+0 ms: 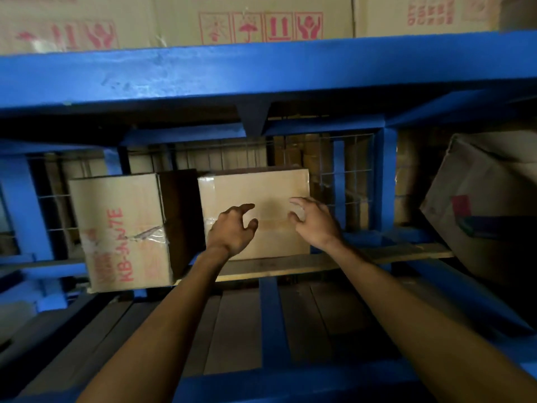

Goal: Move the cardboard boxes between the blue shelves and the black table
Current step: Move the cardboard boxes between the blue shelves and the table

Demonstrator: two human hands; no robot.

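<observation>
A plain taped cardboard box (pixel 252 193) stands on a wooden plank of the blue shelf (pixel 203 74), in the middle bay. Both my arms reach into the bay. My left hand (pixel 232 228) hovers in front of the box's lower left part, fingers spread and curled, holding nothing. My right hand (pixel 315 221) is in front of the box's right side, fingers apart, also holding nothing. Whether either hand touches the box face I cannot tell. A second box with red lettering (pixel 122 231) stands just left of it. The black table is out of view.
Large boxes with red handling symbols (pixel 261 24) fill the shelf above. A tilted box with a coloured label (pixel 479 216) leans in the right bay. Wire mesh (pixel 348 170) closes the back of the bay. Blue crossbars and dark boards (pixel 270 324) run below my arms.
</observation>
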